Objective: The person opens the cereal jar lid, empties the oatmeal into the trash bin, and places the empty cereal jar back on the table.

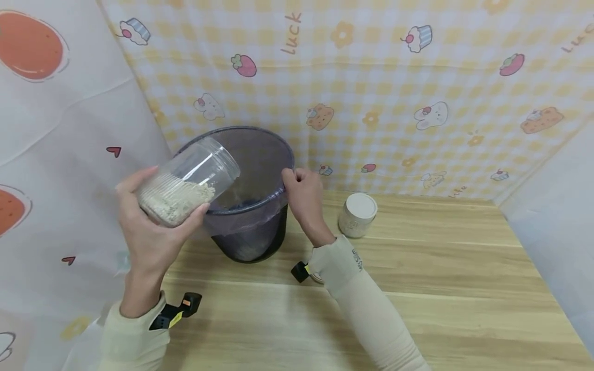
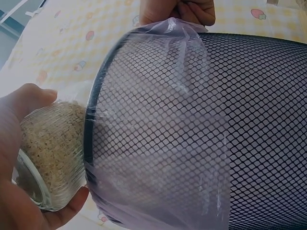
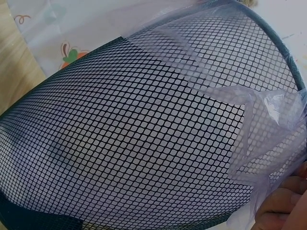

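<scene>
As we look down from the head, our left hand (image 1: 155,237) grips a clear jar (image 1: 187,178) of pale powder (image 1: 178,201), tilted over the left edge of the mesh bin (image 1: 250,247); our right hand (image 1: 306,198) clutches the liner (image 1: 246,221) at its right rim. By the left wrist, the jar's wall lies right beside the rim, so too hasty a tip could scatter powder outside. By the right wrist, we cannot quite judge that hold's firmness; slack fingers could let the liner slump inward.

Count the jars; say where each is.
2: a clear jar tilted over the bin in the left hand, and a white-lidded jar on the table, right of the bin. The right sleeve may hide another.
</scene>
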The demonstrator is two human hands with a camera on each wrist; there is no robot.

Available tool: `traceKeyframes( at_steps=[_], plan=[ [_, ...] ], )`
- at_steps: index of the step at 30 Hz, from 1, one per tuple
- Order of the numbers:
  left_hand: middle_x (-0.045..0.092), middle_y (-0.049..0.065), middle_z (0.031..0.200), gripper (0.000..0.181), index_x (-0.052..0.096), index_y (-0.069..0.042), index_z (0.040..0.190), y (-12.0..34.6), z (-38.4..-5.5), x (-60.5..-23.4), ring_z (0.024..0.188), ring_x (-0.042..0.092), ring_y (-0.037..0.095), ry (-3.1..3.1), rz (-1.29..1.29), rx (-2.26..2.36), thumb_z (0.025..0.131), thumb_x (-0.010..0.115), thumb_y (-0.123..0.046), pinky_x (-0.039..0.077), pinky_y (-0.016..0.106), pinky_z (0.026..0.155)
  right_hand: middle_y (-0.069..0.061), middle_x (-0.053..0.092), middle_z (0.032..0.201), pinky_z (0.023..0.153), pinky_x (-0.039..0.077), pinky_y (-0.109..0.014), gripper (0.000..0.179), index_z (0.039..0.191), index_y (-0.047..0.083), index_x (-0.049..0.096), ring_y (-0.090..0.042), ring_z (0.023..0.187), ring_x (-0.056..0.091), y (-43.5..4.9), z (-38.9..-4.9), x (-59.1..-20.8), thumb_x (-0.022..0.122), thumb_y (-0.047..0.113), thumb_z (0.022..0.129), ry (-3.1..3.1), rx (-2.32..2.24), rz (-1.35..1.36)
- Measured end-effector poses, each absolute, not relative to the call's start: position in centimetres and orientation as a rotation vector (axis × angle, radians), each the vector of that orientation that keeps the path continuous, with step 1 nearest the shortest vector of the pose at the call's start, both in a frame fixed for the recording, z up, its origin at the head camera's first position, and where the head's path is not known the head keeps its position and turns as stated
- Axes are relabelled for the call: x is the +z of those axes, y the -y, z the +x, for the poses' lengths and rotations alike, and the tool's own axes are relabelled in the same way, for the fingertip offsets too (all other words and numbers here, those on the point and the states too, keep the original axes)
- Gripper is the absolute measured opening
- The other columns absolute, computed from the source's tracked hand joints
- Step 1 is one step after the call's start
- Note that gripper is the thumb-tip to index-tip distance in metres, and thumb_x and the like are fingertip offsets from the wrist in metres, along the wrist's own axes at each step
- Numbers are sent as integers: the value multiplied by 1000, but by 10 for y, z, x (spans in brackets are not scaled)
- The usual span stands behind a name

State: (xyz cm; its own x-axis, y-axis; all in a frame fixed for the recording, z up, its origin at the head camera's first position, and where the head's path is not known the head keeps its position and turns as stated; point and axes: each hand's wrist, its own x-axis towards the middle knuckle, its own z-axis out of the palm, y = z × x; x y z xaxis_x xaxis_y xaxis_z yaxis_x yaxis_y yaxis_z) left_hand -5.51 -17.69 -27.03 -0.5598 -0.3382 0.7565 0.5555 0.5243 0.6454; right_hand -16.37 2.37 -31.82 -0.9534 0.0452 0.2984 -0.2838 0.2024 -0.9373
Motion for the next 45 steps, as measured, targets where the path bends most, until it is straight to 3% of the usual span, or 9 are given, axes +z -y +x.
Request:
traceKeyframes(
  at_steps=[9,17,27,45],
  plan=[
    [48,3,126,85,49,-2,128,188,-67,-287,110,45,21,1810,-162,-1257,51,85,-3,38,26,87,2,25,47,43,18,-26,39,50,12,32,-14,43,21,-22,-164,-317,50,21,83,2225,1778,213],
    [49,4,128,88,50,-7,130,191,-67,-291,112,44,20,1809,-113,-1229,50,88,-7,33,29,92,2,26,47,43,20,-26,39,50,12,32,-14,44,23,-21,-163,-316,51,22,82,2238,1782,208],
    [47,2,125,86,49,-1,130,179,-62,-280,110,45,20,1774,-56,-1335,52,83,4,36,27,91,1,24,48,43,18,-27,38,51,13,30,-14,43,20,-23,-161,-316,50,20,82,2195,1847,219],
    [49,8,123,81,51,-2,129,176,-68,-280,108,46,22,1698,-49,-1361,55,82,-3,35,29,92,1,26,47,44,20,-27,38,51,13,32,-14,44,23,-22,-162,-317,51,22,82,2231,1803,196]
  ],
)
